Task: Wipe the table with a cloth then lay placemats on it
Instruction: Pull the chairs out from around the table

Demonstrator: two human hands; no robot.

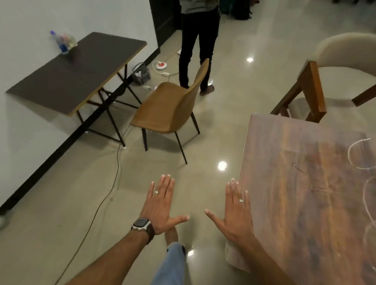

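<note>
A brown wooden table fills the right side, its top marked with white chalk-like loops near the right edge. My left hand is held flat in the air over the floor, fingers straight, a watch on its wrist. My right hand is spread flat too, just left of the table's left edge, holding nothing. No cloth or placemat shows in the view.
A tan chair stands on the glossy floor ahead. A dark side table with bottles stands against the left wall. A person stands beyond the chair. A cream armchair sits behind the table. A cable runs along the floor.
</note>
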